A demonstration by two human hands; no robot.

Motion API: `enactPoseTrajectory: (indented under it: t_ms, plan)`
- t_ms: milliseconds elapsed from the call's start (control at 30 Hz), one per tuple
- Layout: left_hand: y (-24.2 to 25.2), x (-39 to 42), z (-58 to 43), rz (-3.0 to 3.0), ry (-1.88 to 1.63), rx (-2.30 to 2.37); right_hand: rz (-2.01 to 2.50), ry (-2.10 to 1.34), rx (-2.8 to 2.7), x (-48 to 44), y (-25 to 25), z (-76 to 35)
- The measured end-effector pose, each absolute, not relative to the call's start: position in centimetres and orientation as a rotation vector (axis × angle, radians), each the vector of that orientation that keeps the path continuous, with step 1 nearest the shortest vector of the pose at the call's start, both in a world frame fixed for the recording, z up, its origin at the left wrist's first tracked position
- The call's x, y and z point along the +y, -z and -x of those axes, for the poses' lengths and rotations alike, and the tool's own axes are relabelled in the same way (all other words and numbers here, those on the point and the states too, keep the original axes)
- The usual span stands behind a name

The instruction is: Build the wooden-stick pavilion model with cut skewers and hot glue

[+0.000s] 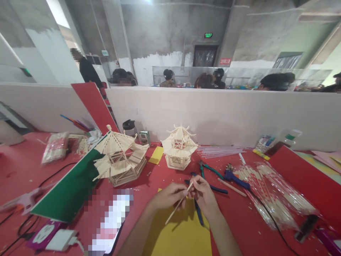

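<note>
A thin wooden stick [173,213] slants between my two hands above a yellow sheet [183,236]. My left hand [170,195] is closed on its middle part. Fingers of my right hand [203,192] pinch the stick's upper end. Under and behind my right hand lie dark-handled pliers [198,212]. Straight ahead stands a small two-tiered pavilion model [179,149] built of sticks. Left of it, a larger stick pavilion [119,158] sits beside a green board [68,188].
Green-handled cutters [213,170] and a blue glue gun [236,179] lie right of centre, near bagged sticks [266,192]. A phone [113,222] and a white charger [61,240] lie at left. A white partition [213,113] borders the red table; people are beyond it.
</note>
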State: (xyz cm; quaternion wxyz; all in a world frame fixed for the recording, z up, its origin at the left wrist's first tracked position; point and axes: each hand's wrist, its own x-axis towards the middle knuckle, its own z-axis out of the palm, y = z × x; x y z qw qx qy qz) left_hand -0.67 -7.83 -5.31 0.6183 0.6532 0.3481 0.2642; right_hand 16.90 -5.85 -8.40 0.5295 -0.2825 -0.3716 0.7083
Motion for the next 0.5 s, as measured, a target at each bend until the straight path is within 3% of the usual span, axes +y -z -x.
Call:
enactPoseTrajectory:
  t_ms: [233, 500]
  plan:
    - [1.2, -7.4, -0.2, -1.572, -0.772, 0.869, 0.759, -1.423, -1.056, -4.8, 3.7, -15.9]
    - [-4.9, -4.0, 0.5, -1.727, -1.065, 0.993, 0.842, -0.878, -1.347, -1.5, -3.3, -14.9]
